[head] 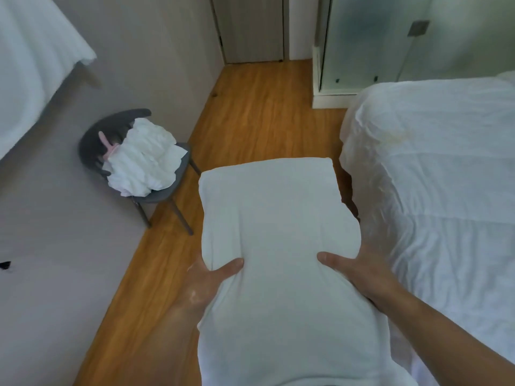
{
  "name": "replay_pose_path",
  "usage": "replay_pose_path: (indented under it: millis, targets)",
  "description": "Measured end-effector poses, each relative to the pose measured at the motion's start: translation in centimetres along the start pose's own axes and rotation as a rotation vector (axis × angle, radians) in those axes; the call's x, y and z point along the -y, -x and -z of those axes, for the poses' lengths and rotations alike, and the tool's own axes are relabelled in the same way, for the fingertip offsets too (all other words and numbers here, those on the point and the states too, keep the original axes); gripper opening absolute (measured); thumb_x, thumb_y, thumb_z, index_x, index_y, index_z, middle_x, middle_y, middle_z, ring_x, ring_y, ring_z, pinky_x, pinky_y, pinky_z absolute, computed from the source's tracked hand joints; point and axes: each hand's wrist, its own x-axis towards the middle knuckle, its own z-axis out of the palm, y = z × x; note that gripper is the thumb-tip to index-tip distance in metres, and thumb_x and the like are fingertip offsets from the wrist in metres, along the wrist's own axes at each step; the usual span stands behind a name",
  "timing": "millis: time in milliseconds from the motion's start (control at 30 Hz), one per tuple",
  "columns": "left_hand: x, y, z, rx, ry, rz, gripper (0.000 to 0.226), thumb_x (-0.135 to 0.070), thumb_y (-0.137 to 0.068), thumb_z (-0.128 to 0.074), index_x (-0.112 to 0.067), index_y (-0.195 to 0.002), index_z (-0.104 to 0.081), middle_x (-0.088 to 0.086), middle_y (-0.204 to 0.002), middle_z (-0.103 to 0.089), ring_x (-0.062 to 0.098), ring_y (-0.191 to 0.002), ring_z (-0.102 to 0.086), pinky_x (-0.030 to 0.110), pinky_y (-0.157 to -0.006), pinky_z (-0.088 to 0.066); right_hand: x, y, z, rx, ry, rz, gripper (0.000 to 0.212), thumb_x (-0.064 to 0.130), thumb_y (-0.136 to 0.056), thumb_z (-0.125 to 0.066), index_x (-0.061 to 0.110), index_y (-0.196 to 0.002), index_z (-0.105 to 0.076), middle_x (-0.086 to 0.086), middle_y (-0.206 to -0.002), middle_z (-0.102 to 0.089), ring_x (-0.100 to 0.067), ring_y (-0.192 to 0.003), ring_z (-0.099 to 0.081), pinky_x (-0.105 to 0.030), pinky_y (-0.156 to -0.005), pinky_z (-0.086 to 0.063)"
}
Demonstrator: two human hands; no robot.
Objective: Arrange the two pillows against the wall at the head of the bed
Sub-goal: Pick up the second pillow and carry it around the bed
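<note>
A white pillow is held flat in front of me over the wooden floor, beside the bed. My left hand grips its left edge, thumb on top. On the right edge, my right hand grips it the same way, thumb pressed into the fabric. The bed with its wrinkled white cover fills the right side. No second pillow is in view, and the head of the bed is out of frame.
A grey chair piled with white linen stands against the left wall. The strip of wooden floor runs ahead to a door. A frosted glass partition stands behind the bed's far corner.
</note>
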Motion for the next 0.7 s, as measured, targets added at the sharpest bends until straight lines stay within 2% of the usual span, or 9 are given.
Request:
replay_pose_path:
  millis: [67,133,200,267,333,400,500,567,700]
  targets:
    - [-2.1,-3.9,-1.4,0.013,-0.004,-0.047,0.102,-0.053,-0.056,-0.096,-0.044,-0.137,-0.036,-0.034,-0.119,-0.050,0.008,-0.124,-0.054,0.031,-0.104,-0.037,1.8,-3.7,0.9,-0.004,0.015,-0.007,0.053,0.035,-0.069,-0.093,0.050,-0.103,-0.055,0.027,-0.096,-0.072,0.007,-0.090,-0.067,-0.019,-0.074,-0.046]
    - [-4.2,-7.4,-3.1,-0.003,0.011,-0.055,0.093,-0.037,-0.073,-0.091,-0.040,-0.142,-0.029,-0.030,-0.125,-0.043,0.007,-0.125,-0.043,0.026,-0.102,-0.030,3.4,-7.2,1.8,-0.021,0.029,-0.005,0.055,0.036,-0.069,-0.092,0.048,-0.107,-0.054,0.026,-0.100,-0.069,0.006,-0.094,-0.064,-0.019,-0.074,-0.046]
    - [-5.4,-11.4,-4.2,0.028,0.001,-0.009,0.081,-0.030,-0.075,-0.089,-0.038,-0.138,-0.038,-0.029,-0.119,-0.052,0.010,-0.122,-0.049,0.027,-0.100,-0.036,4.7,-10.3,2.8,-0.058,0.038,0.003,0.058,0.033,-0.072,-0.092,0.047,-0.110,-0.050,0.029,-0.102,-0.062,0.010,-0.092,-0.058,-0.018,-0.073,-0.044]
    - [-6.5,-15.2,-4.9,0.079,-0.056,0.031,0.099,-0.053,-0.055,-0.093,-0.030,-0.142,-0.052,-0.018,-0.123,-0.066,0.019,-0.125,-0.060,0.036,-0.103,-0.047,6.1,-13.0,3.4,-0.079,0.033,0.021,0.055,0.024,-0.076,-0.089,0.048,-0.102,-0.048,0.033,-0.097,-0.057,0.016,-0.081,-0.056,-0.009,-0.068,-0.041]
    - [-8.3,-19.4,-5.8,0.089,-0.074,0.014,0.121,-0.063,-0.045,-0.092,-0.027,-0.151,-0.047,-0.012,-0.135,-0.063,0.022,-0.131,-0.059,0.043,-0.110,-0.045,7.4,-16.5,4.0,-0.097,0.016,0.027,0.058,0.017,-0.077,-0.088,0.050,-0.103,-0.048,0.034,-0.087,-0.066,0.023,-0.076,-0.061,-0.003,-0.062,-0.046]
    - [-10.4,-23.3,-7.1,0.120,-0.060,-0.035,0.115,-0.048,-0.061,-0.092,-0.024,-0.158,-0.035,-0.018,-0.139,-0.047,0.015,-0.133,-0.049,0.036,-0.113,-0.036,8.1,-20.1,4.4,-0.121,0.006,0.026,0.062,0.019,-0.074,-0.090,0.052,-0.107,-0.048,0.043,-0.087,-0.067,0.030,-0.080,-0.058,-0.001,-0.065,-0.046]
    - [-13.4,-29.1,-8.9,0.178,-0.102,-0.054,0.102,-0.029,-0.079,-0.085,-0.022,-0.161,-0.025,-0.014,-0.141,-0.042,0.011,-0.130,-0.042,0.030,-0.108,-0.031,9.4,-25.8,4.7,-0.187,-0.004,0.015,0.066,0.034,-0.067,-0.094,0.061,-0.107,-0.048,0.039,-0.102,-0.066,0.020,-0.095,-0.062,-0.017,-0.083,-0.047]
    - [-14.6,-34.4,-9.5,0.212,-0.098,-0.035,0.117,-0.046,-0.064,-0.089,-0.023,-0.161,-0.029,-0.007,-0.156,-0.045,0.020,-0.142,-0.044,0.035,-0.115,-0.033,10.8,-29.6,4.7,-0.230,-0.009,0.015,0.064,0.038,-0.066,-0.094,0.056,-0.111,-0.052,0.031,-0.107,-0.067,0.012,-0.099,-0.062,-0.026,-0.087,-0.049]
    - [-18.9,-44.7,-10.7,0.303,-0.146,-0.026,0.145,-0.079,-0.034,-0.088,-0.024,-0.158,-0.037,-0.003,-0.153,-0.054,0.024,-0.140,-0.051,0.047,-0.118,-0.040,14.5,-36.6,4.5,-0.307,-0.001,0.013,0.074,0.043,-0.067,-0.092,0.044,-0.130,-0.053,0.026,-0.113,-0.067,0.009,-0.102,-0.061,-0.025,-0.087,-0.051]
